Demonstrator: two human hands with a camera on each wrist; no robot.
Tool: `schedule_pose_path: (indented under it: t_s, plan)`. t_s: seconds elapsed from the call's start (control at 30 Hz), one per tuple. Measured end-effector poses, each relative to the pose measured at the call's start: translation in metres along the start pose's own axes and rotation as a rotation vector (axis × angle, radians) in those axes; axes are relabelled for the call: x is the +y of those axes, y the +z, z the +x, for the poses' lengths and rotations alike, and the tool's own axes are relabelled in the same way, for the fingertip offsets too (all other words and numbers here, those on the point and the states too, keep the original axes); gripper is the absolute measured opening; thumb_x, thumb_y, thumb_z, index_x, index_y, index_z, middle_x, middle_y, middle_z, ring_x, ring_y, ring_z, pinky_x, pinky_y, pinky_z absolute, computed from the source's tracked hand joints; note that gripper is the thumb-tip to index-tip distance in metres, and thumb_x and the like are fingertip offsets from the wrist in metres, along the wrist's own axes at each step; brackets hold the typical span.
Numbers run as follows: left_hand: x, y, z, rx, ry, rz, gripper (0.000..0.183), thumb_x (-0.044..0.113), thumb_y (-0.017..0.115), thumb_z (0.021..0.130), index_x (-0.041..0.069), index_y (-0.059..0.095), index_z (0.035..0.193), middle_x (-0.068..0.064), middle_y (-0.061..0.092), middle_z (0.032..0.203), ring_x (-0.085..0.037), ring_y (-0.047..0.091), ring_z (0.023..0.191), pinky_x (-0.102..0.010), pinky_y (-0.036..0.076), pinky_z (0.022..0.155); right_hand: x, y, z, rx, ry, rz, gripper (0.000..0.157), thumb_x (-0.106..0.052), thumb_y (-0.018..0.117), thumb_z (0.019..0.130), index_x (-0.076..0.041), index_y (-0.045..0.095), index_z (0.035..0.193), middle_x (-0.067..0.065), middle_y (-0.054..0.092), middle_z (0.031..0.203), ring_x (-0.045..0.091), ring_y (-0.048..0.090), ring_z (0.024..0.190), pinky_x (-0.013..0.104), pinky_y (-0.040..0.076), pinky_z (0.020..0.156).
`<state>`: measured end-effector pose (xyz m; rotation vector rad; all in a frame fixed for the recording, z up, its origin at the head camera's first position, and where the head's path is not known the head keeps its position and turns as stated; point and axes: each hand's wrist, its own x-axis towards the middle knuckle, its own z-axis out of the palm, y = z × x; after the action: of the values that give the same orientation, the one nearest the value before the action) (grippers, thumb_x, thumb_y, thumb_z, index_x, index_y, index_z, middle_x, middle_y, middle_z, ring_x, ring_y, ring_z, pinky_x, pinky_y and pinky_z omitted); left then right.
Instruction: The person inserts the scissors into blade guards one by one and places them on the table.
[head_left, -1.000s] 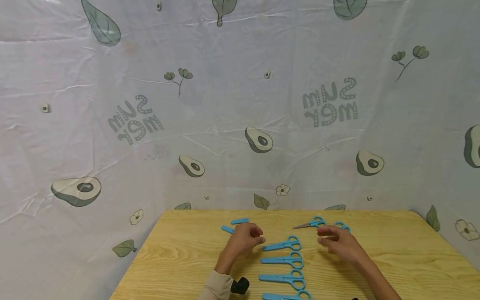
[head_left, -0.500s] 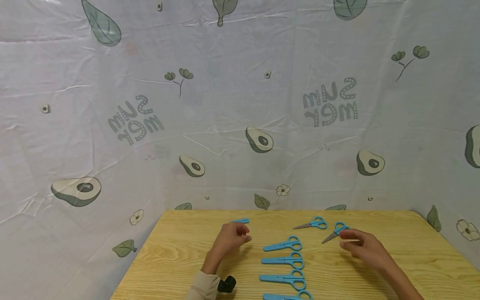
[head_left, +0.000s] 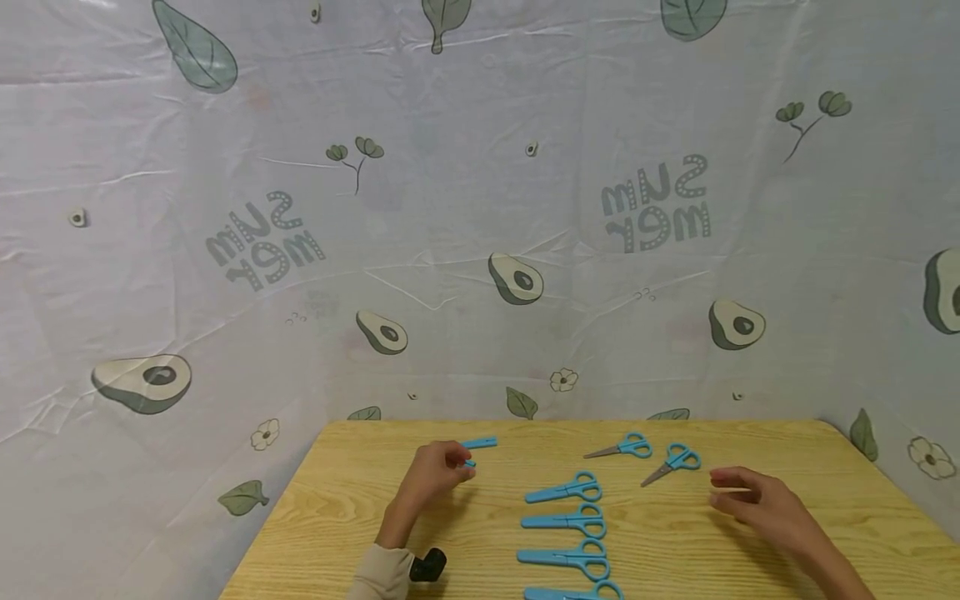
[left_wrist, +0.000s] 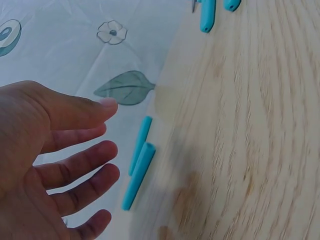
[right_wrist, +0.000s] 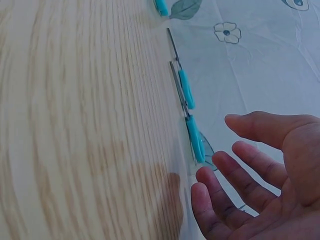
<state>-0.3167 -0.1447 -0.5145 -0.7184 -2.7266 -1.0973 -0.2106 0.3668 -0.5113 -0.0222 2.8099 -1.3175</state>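
Note:
My left hand (head_left: 431,475) hovers at the back left of the table, its fingers loosely bent with nothing in them. Two blue scissor covers lie beside it: the farther cover (head_left: 480,442) shows plainly, while the nearer cover (left_wrist: 139,177) is mostly behind the hand in the head view. At right, my right hand (head_left: 765,508) is held above the wood, fingers relaxed, holding nothing. Nearest to it are bare-bladed scissors (head_left: 681,457) with blue handles; a second uncovered pair (head_left: 633,445) lies farther back. Neither hand touches anything.
Several covered blue scissors (head_left: 588,521) form a column down the middle of the wooden table (head_left: 337,500), blades pointing left. The nearest pair (head_left: 603,591) is cut off by the frame's bottom edge. A patterned sheet (head_left: 450,208) hangs behind the table.
My hands have drawn apart, the left one moving left over the nearer cover and the right one moving right. The nearer uncovered scissors have come into full view. No scissors have moved.

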Motion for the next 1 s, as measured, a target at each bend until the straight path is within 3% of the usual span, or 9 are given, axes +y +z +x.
schedule_pose_path:
  t_s: [0.17, 0.4, 0.73, 1.0]
  plan:
    - [-0.004, -0.005, -0.001, 0.009, -0.021, -0.006, 0.025, 0.015, 0.080, 0.097, -0.002, 0.078, 0.115, -0.018, 0.077, 0.107, -0.031, 0.072, 0.095, -0.042, 0.061, 0.083, 0.004, -0.003, -0.003, 0.014, 0.017, -0.023, 0.061, -0.029, 0.068, 0.108, 0.014, 0.052, 0.148, 0.036, 0.061, 0.144, 0.039, 0.072, 0.117, 0.028, 0.062, 0.081]
    - [-0.007, -0.009, -0.005, 0.028, -0.022, -0.033, 0.025, 0.011, 0.081, 0.095, -0.004, 0.077, 0.114, -0.022, 0.076, 0.109, -0.036, 0.072, 0.097, -0.048, 0.061, 0.084, 0.010, -0.004, -0.007, 0.024, 0.051, -0.045, 0.064, -0.032, 0.070, 0.106, 0.014, 0.053, 0.148, 0.036, 0.062, 0.143, 0.043, 0.071, 0.119, 0.039, 0.064, 0.086]
    - [-0.013, -0.011, -0.002, 0.025, -0.073, -0.039, 0.025, 0.011, 0.080, 0.096, -0.002, 0.077, 0.116, -0.023, 0.072, 0.118, -0.044, 0.068, 0.109, -0.054, 0.060, 0.087, 0.014, -0.006, -0.007, 0.036, 0.079, -0.053, 0.068, -0.033, 0.073, 0.104, 0.014, 0.052, 0.148, 0.036, 0.061, 0.144, 0.044, 0.069, 0.121, 0.045, 0.063, 0.089]
    - [-0.017, -0.010, -0.002, 0.012, -0.078, -0.060, 0.029, 0.011, 0.080, 0.095, -0.004, 0.076, 0.119, -0.025, 0.072, 0.120, -0.048, 0.067, 0.113, -0.058, 0.060, 0.090, 0.018, -0.005, 0.000, 0.056, 0.070, -0.058, 0.069, -0.033, 0.075, 0.102, 0.014, 0.053, 0.148, 0.035, 0.062, 0.144, 0.044, 0.069, 0.121, 0.043, 0.063, 0.088]
